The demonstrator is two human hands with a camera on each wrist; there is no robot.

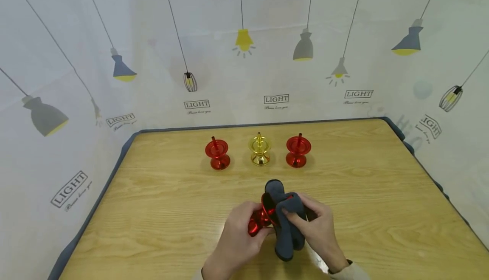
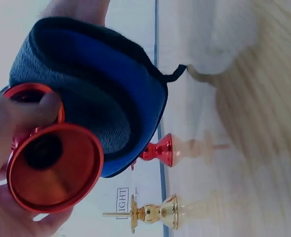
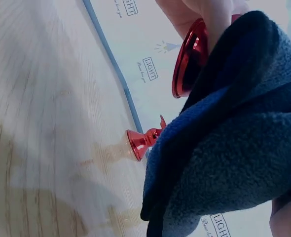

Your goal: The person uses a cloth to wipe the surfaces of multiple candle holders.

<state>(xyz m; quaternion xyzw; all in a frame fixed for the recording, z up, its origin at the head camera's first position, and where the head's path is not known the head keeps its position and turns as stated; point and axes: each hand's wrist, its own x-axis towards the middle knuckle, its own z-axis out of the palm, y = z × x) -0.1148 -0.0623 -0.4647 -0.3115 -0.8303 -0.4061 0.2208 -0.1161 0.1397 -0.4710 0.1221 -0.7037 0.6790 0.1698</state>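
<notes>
Near the front of the table, my left hand (image 1: 237,234) grips a shiny red candle holder (image 1: 254,224) by its stem and base, tilted on its side. My right hand (image 1: 320,231) pinches a dark grey-blue cloth (image 1: 283,239) that wraps over the dish end of that holder. From the left wrist, the hollow underside of the red base (image 2: 61,173) faces the camera, with the cloth (image 2: 93,106) bunched behind it. In the right wrist view the folded cloth (image 3: 234,158) hides most of the right hand and much of the holder.
Behind the hands stand three upright candle holders in a row: a red one (image 1: 220,163) on the left, a gold one (image 1: 260,159) in the middle and another red one (image 1: 296,160) on the right. A lamp-printed white curtain (image 1: 229,80) surrounds the wooden table (image 1: 160,212).
</notes>
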